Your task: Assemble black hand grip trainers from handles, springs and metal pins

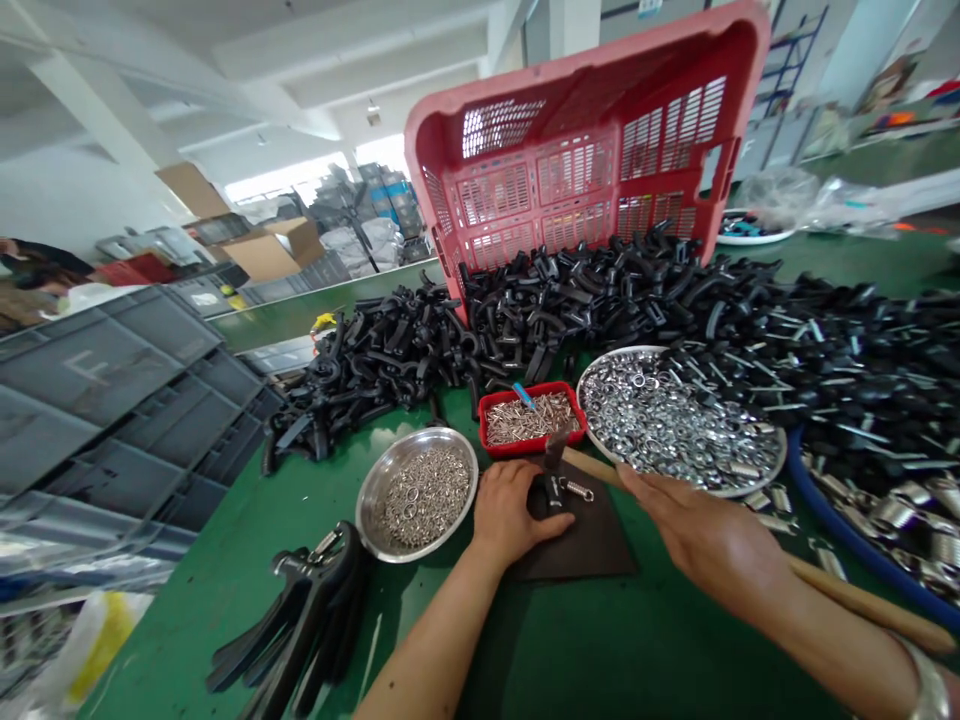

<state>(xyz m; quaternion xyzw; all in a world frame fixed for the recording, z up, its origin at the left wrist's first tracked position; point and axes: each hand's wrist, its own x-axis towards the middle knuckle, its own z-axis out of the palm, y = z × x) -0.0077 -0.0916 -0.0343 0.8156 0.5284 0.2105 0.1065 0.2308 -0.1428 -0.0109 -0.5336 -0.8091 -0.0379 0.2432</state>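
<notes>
My right hand point(701, 535) is closed around the wooden handle of a hammer point(592, 466). The hammer's dark head sits just above a small black part point(553, 492) on a dark square pad point(592, 550). My left hand point(514, 510) rests on the pad's left side, its fingers and thumb curled around that black part, partly hiding it. A coil spring point(577, 489) lies right beside the part. Behind my left hand, a red tray point(525, 446) holds small metal pins and a blue-handled tool point(523, 396).
A steel bowl point(364, 520) of tiny metal pieces stands left, near black handled pieces point(307, 610). A white plate point(780, 465) of metal rings and a blue-rimmed container point(832, 535) of springs stand right. Behind, black parts point(555, 300) spill from a tipped red crate point(525, 190).
</notes>
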